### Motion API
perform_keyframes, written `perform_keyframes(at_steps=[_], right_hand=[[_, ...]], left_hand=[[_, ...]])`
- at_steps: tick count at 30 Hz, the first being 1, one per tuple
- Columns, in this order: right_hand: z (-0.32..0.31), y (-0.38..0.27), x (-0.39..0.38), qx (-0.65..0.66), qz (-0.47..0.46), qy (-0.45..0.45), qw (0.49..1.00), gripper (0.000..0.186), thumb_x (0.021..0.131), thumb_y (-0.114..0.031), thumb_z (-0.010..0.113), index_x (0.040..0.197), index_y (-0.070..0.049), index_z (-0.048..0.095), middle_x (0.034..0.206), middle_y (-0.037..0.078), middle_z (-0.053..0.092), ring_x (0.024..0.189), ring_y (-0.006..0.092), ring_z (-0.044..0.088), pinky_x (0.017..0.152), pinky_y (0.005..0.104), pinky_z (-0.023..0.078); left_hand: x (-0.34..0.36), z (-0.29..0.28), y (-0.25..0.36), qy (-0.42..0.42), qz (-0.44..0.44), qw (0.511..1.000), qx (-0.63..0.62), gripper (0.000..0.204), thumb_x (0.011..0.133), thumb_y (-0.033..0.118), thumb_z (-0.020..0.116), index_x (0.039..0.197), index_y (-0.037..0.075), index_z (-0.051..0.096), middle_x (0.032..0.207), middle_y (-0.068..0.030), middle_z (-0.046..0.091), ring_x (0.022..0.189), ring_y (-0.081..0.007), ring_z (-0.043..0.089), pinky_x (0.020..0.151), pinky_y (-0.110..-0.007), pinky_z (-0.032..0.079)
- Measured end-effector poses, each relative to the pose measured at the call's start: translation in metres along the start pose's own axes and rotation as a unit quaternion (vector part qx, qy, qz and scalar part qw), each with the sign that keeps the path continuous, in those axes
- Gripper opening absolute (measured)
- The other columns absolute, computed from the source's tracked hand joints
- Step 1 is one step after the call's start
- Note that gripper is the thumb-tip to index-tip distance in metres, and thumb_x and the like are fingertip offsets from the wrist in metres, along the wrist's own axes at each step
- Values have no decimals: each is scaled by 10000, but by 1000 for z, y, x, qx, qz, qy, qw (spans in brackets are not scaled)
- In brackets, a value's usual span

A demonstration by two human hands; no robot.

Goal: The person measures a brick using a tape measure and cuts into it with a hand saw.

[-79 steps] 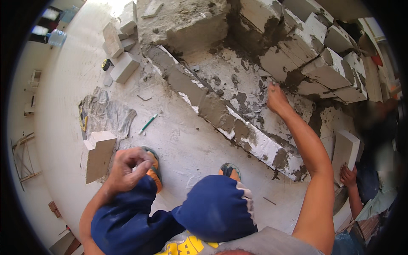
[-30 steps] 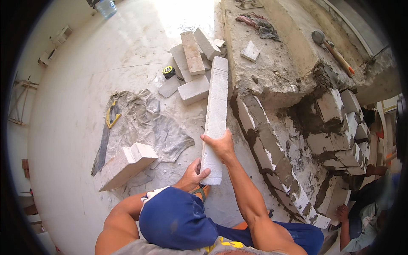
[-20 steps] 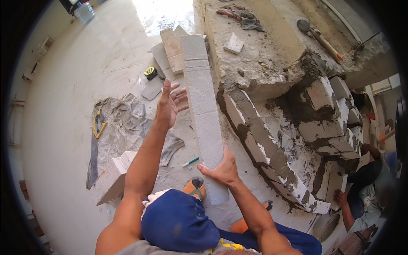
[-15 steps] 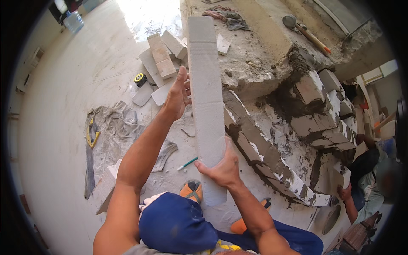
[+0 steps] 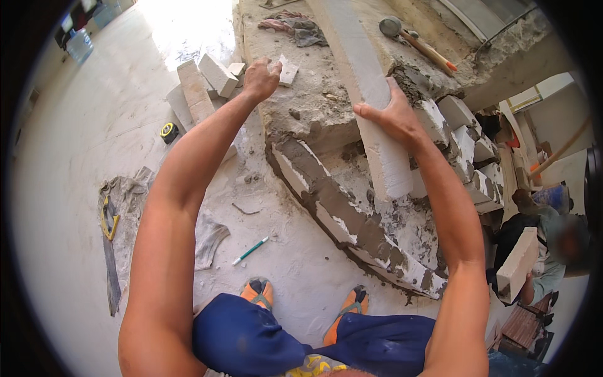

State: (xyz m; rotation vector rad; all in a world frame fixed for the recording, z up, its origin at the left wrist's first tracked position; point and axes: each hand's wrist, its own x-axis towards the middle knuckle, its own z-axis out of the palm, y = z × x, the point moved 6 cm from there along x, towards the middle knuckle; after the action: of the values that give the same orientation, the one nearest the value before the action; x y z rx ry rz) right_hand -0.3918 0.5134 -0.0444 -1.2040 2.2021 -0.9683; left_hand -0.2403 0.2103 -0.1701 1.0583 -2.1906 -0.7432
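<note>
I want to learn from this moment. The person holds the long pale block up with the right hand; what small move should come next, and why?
Probably bring the left hand back onto the long block. Only the right hand grips it, near its middle, while it hangs tilted above the mortared wall; the left hand is apart from it, beside a small fragment.

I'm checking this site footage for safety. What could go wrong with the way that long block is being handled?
The long block seems gripped only by the right hand; the left hand is off it, so it might tip or slip. A co-worker crouches below the curved block wall, possibly in its path. The feet wear open orange sandals, little protection from a drop.
</note>
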Motion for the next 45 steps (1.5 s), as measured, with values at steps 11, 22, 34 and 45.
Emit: perform_keyframes(at_steps=[11, 22, 34, 45], right_hand=[[36, 166, 25, -107, 56, -64, 991, 1386, 590, -594, 921, 1552, 184, 297, 1471, 388, 542, 1383, 446, 573, 1171, 426, 461], [10, 194, -16, -115, -20, 12, 993, 1376, 627, -622, 913, 1557, 188, 302, 1490, 390, 515, 1405, 442, 544, 1200, 420, 420], [-33, 205, -74, -177, -74, 32, 981, 1054, 575, -512, 948, 1318, 63, 469, 1233, 320, 626, 1174, 477, 648, 989, 507, 568], [24, 231, -80, -260, -92, -56, 960, 928, 530, -535, 957, 1223, -9, 636, 1126, 250, 722, 1047, 439, 739, 911, 508, 613]], left_hand=[[6, 134, 95, -164, 243, 944, 151, 641, 1119, 529, 406, 1655, 177, 402, 1745, -156, 298, 1603, -422, 264, 1293, -506, 276], [-2, 126, 117, -179, 146, 950, 210, 687, 1067, 451, 571, 1606, 43, 448, 1681, -245, 383, 1561, -395, 365, 1276, -497, 318], [-115, 73, 127, -17, 282, 959, -12, 439, 1074, 255, 617, 1461, 46, 629, 1492, -193, 594, 1339, -355, 595, 1073, -429, 488], [-316, 22, 18, -306, 359, 882, -3, 42, 892, -2, 660, 876, -11, 623, 865, -199, 644, 803, -414, 614, 724, -482, 486]])
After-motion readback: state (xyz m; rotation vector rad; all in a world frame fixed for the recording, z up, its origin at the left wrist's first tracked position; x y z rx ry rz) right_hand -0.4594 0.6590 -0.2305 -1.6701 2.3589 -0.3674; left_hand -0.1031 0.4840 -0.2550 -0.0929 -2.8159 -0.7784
